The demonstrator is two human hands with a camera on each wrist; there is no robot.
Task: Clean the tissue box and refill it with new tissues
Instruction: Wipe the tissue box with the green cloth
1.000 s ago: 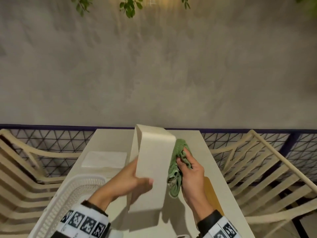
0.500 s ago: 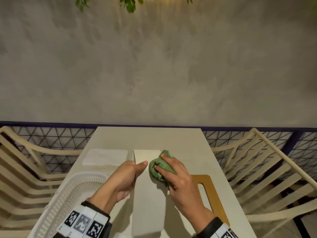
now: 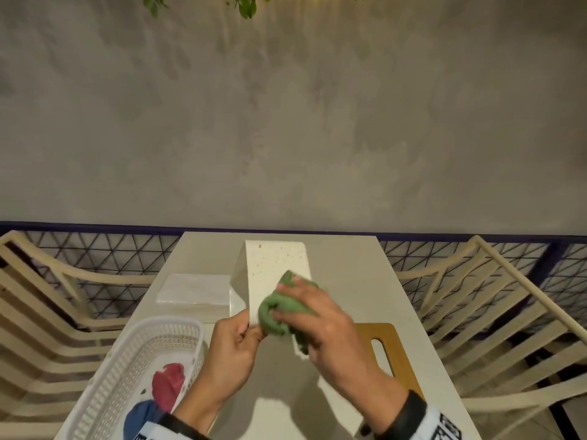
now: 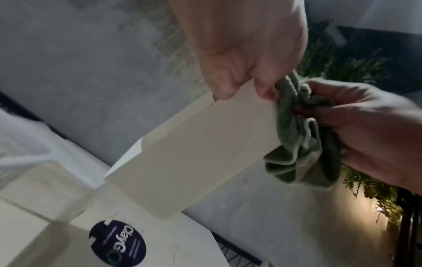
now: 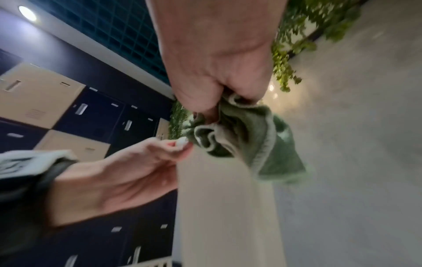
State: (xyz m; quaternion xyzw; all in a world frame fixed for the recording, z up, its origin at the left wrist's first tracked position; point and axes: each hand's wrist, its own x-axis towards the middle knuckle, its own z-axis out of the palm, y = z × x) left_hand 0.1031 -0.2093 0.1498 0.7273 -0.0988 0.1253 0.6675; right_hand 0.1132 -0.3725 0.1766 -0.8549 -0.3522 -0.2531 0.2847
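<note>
Tissue box, tilted above the middle of the desk, is pinched at its near edge by the left hand, while a green cloth is bunched in the curled fingers of the right hand against its speckled face.

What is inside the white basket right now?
In the basket lie a red cloth and a blue cloth. The left arm covers its near corner, so anything there is hidden.

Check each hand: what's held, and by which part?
Left hand pinches the cream rectangular tissue box at its near lower corner. Right hand grips the bunched green cloth, pressed on the box's face.
</note>
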